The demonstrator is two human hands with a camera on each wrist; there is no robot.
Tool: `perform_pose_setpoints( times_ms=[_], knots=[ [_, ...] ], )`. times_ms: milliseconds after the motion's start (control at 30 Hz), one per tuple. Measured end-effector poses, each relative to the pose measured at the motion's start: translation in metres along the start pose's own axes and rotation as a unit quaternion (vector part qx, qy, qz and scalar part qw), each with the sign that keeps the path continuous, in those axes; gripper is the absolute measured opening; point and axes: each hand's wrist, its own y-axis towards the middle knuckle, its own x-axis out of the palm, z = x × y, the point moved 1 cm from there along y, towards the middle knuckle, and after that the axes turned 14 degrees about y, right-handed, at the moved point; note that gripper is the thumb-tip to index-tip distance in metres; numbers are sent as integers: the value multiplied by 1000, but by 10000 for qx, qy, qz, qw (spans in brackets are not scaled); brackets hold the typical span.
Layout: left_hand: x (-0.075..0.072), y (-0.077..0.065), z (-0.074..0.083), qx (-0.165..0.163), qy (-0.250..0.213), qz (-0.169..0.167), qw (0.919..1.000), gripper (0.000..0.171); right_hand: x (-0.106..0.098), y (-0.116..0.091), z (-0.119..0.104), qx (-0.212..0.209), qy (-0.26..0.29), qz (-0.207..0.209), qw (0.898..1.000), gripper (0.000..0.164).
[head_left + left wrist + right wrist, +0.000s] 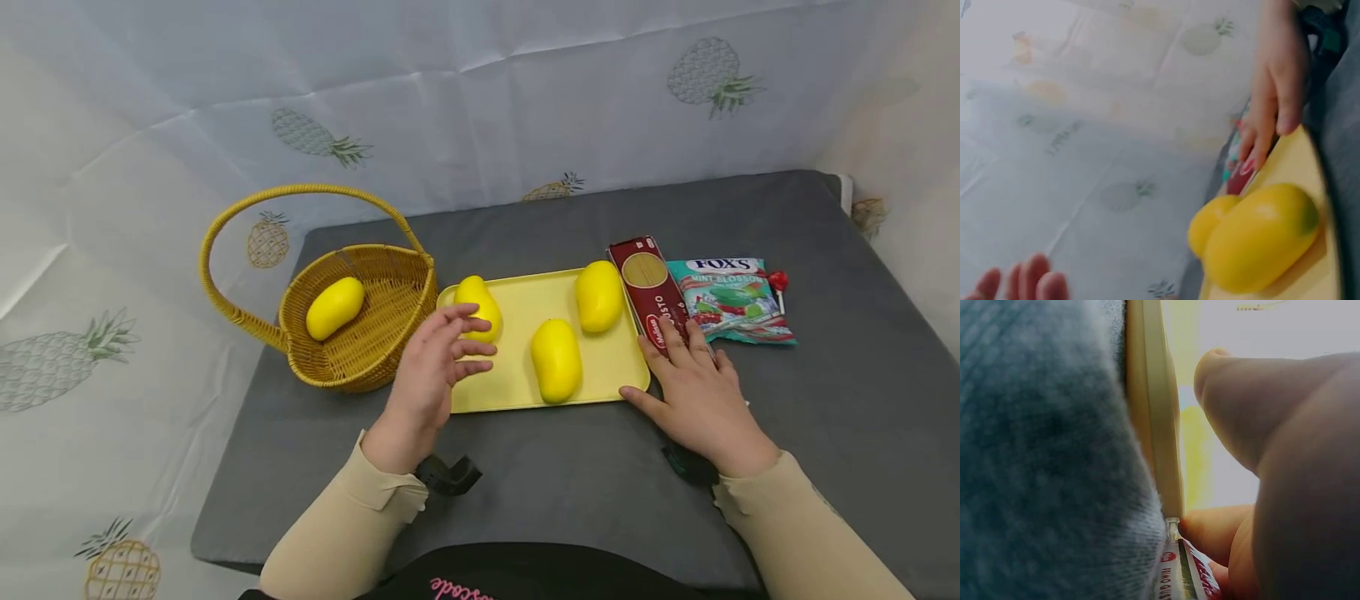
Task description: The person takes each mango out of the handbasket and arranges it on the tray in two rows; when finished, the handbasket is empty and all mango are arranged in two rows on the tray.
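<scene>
My left hand (pixel 429 371) hovers over the left end of a pale yellow tray (pixel 510 387), fingers loosely spread and nothing held. Behind its fingertips lies a yellow mango (pixel 480 307), partly covered. Two more mangoes, one at the middle (pixel 557 361) and one at the right (pixel 599 297), rest on the tray. My right hand (pixel 693 396) lies palm down with straight, spread fingers on the near end of a dark red box (pixel 647 279). Its thumb (pixel 1241 406) is at the tray's right edge, as the right wrist view shows up close.
A wicker basket (pixel 408 337) with a tall handle stands left of the tray, another mango (pixel 335 308) inside. Right of the box lie a teal candy bag (pixel 731 304) and a red lollipop (pixel 778 281). A grey cloth (pixel 540 467) covers the table; patterned white sheeting hangs behind.
</scene>
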Motion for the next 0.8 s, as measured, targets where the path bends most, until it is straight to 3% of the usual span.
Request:
perform_pose_setpoints(
  times_ms=[100, 200, 300, 433, 500, 567, 633, 800],
  knots=[
    [-15, 3, 11, 522, -982, 731, 9911, 33, 0, 0, 1, -15, 25, -23, 10000, 100],
    [-37, 11, 23, 740, -1931, 1359, 9689, 29, 1, 0, 3, -46, 57, -21, 10000, 100],
    [-66, 22, 32, 638, -3150, 1865, 9284, 26, 1, -1, 4, -71, 66, -21, 10000, 101],
    [-101, 36, 30, 49, -4532, 2493, 8559, 22, 2, -2, 5, -92, 56, 5, 9999, 101],
    [-113, 42, 25, -381, -4905, 2771, 8254, 25, 1, -2, 6, -98, 40, 26, 9999, 101],
    [-121, 47, 17, -779, -5083, 3017, 8028, 31, 1, -2, 5, -98, 20, 39, 9999, 101],
    [-126, 51, 10, -1055, -5170, 3186, 7874, 40, 1, -2, 5, -96, 11, 39, 9999, 101],
    [-135, 56, -4, -1457, -5227, 3547, 7614, 56, 2, 0, 5, -91, 5, 11, 10000, 102]
  ],
)
